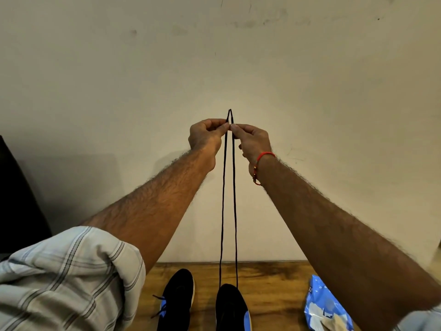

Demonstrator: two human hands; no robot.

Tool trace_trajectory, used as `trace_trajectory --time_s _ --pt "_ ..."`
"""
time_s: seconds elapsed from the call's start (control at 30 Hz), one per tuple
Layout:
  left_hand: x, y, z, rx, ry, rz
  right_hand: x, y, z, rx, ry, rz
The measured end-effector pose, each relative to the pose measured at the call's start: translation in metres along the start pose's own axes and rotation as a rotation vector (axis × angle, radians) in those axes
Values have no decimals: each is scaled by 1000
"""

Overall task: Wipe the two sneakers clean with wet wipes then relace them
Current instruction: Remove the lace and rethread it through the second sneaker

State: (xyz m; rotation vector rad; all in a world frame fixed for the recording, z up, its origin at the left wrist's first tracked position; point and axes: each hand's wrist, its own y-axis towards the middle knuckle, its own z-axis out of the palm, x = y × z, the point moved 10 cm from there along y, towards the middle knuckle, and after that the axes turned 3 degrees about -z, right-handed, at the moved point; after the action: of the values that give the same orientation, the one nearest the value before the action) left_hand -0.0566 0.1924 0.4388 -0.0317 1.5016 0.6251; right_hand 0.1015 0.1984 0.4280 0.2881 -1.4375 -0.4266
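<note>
Both our hands pinch the thin black shoelace (223, 199) near its tips, left hand (207, 136) and right hand (253, 142) raised together; its two limp, light strands run taut down to the right black sneaker (230, 306) on the wooden table (269, 283); we judge the stiffer tips the best hold for threading.

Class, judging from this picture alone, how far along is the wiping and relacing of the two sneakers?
Done, apparently: the left sneaker already carries a lace. In hand: both the left hand and right hand pinch the ends of the black lace pulled up evenly from the right sneaker. Left: threading and tying it. The wipes pack lies beside; how clean the sneakers are cannot be judged.
</note>
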Motion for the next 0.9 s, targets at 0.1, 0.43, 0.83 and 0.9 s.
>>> trace_trajectory --time_s 0.1,0.43,0.83,0.9 --pt "3 -1 -6 -35 38 21 -8 2 0 10 -40 -9" --pt "85 -59 -46 163 532 416 -136 -52 -39 219 -394 22" --pt "353 -168 -103 408 935 -52 -357 -159 -99 508 -1125 335" --pt "390 -183 -107 493 995 -207 -367 -166 -98 525 -1137 309"
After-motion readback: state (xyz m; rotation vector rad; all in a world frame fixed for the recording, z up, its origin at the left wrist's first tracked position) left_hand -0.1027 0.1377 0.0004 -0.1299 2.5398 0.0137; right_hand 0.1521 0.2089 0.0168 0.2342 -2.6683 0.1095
